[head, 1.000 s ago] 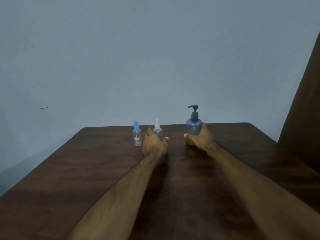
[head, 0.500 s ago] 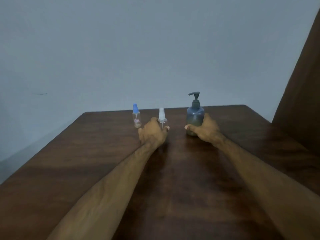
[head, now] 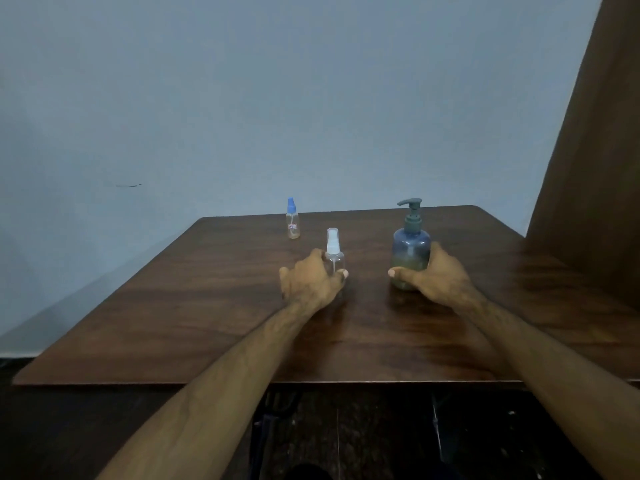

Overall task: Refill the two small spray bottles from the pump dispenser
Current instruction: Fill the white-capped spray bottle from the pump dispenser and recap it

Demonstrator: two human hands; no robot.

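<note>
Change: a second ago the clear plastic spray bottle with the white nozzle (head: 334, 255) and the blue-grey translucent pump dispenser with the dark pump head (head: 411, 245) stood in one far row with the small clear spray bottle with the blue cap (head: 292, 223); now both sit nearer the person, each in a hand, while the blue-capped one stays back.
Meaning: my reading is that the working pair has been drawn close for the first refill; no cap is off yet, so filling has not begun.
Left hand: the left hand (head: 311, 280) wraps the white-nozzle bottle, fingers curled round its far side at 11 o'clock, the thumb (head: 341, 274) pressed on its front at 5 o'clock; the nozzle stands free above the knuckles.
Right hand: the right hand (head: 433, 277) clasps the lower body of the dispenser from 3 o'clock, its thumb (head: 398, 272) laid across the front at 8 o'clock; the pump head is untouched.
Bottles: both held bottles stand upright on the dark brown wooden table (head: 207, 306), well apart from each other.
Blue-capped bottle: at 11 o'clock from the left hand, near the far edge, touched by nothing.
Liquid: the dispenser shows a darker band low down, seemingly part full.
</note>
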